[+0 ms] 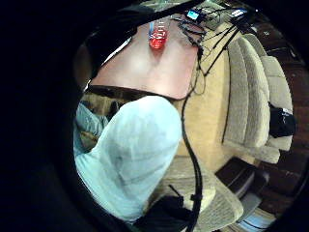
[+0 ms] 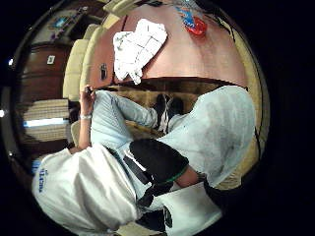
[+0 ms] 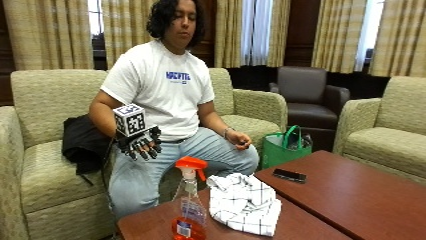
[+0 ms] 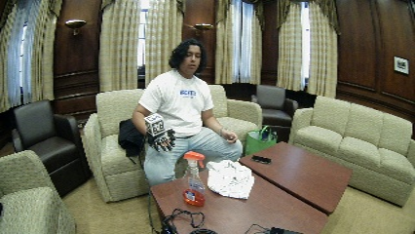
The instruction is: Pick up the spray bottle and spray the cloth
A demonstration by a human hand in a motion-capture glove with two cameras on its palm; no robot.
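Outside view: gloved right hand (image 3: 141, 142) hangs relaxed over lap, holding nothing.

A black phone (image 3: 289, 175) lies flat on the far one of two reddish-brown wooden tables (image 3: 373, 200), near its corner. A green bag (image 3: 286, 146) with dark handles stands on the floor just beside the beige sofa (image 3: 40, 165), at the seat's right end. On that sofa, to the left, a black jacket or bag (image 3: 83, 140) lies slumped (which of the two cannot be told). A dark leather armchair (image 3: 309, 97) stands far back before the curtains (image 3: 346, 32).
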